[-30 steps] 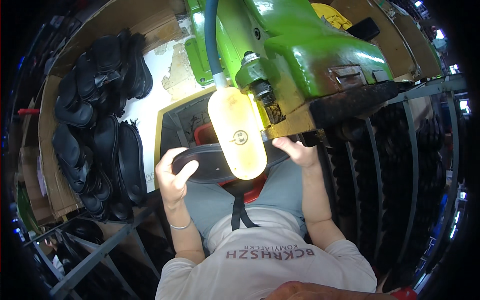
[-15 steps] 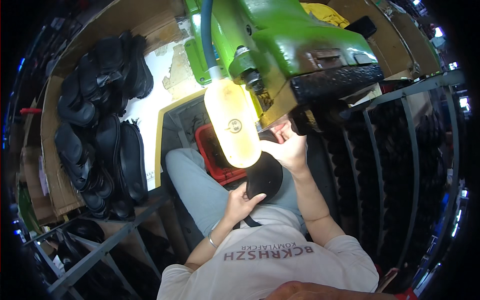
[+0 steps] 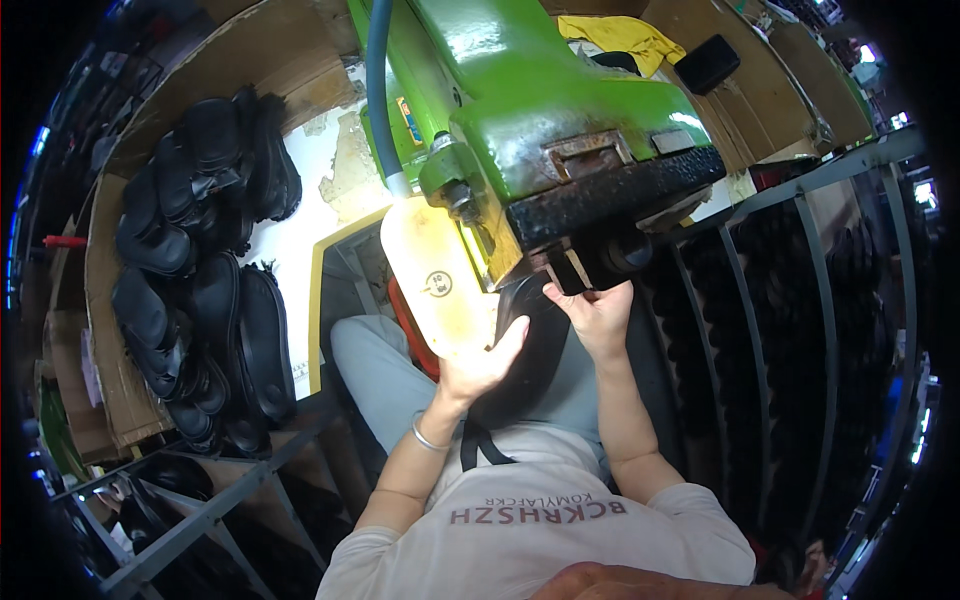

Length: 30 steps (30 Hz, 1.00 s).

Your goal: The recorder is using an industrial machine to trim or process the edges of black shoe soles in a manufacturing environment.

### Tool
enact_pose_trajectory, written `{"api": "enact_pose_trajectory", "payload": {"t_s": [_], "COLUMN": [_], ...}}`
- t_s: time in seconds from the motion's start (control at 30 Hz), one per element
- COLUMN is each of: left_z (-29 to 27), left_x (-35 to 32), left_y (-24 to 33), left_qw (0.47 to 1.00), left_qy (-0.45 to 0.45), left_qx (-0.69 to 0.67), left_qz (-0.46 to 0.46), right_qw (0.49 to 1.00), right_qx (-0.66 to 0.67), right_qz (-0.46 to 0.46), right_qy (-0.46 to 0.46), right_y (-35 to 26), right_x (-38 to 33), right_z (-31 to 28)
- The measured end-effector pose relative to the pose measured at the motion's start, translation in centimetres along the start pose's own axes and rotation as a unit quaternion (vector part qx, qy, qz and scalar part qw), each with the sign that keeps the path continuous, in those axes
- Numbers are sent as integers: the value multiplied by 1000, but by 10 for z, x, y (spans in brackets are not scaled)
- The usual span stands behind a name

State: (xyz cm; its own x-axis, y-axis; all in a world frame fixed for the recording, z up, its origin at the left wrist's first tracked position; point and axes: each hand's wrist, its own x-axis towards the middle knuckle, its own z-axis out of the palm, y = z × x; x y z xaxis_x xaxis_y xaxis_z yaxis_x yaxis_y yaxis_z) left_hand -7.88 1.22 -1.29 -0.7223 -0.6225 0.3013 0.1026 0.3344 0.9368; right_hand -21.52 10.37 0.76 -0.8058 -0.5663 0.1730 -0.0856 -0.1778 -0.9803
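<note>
- The black sole (image 3: 540,355) sits under the front of the green machine (image 3: 590,115), its far end up by the machine's lower edge and its near end over your lap.
- Your right hand (image 3: 600,318) is nearly closed just below the machine, thumb and fingers pinching the sole's right edge.
- Your left hand (image 3: 475,375), below and left of the machine, has its thumb up against the sole's left edge; its fingers are out of sight, so I can't tell how firmly it grips.
- The sole looks light, bendy and fairly tough, perhaps a little slick; hold it by both side edges, fingertips clear of the machine.
- The lamp (image 3: 432,285) glows left of the machine's front.
- More soles (image 3: 262,335) lie piled left of the machine.
</note>
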Motion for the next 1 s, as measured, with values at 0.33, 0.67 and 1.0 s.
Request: {"api": "enact_pose_trajectory", "payload": {"t_s": [0.33, 0.67, 1.0], "left_z": [-64, -208, -183], "left_x": [-44, -90, -83], "left_y": [1, -17, 30], "left_qw": [979, 755, 887], "left_qy": [195, 253, 231], "left_qx": [41, 550, 368], "left_qz": [36, -251, -155], "right_qw": [932, 873, 964], "right_qx": [-329, -168, -29], "right_qz": [-9, -121, 214], "right_qy": [-150, 441, 153], "right_y": [-56, 32, 75], "right_x": [-9, 106, 17], "right_z": [-6, -215, -105]}}
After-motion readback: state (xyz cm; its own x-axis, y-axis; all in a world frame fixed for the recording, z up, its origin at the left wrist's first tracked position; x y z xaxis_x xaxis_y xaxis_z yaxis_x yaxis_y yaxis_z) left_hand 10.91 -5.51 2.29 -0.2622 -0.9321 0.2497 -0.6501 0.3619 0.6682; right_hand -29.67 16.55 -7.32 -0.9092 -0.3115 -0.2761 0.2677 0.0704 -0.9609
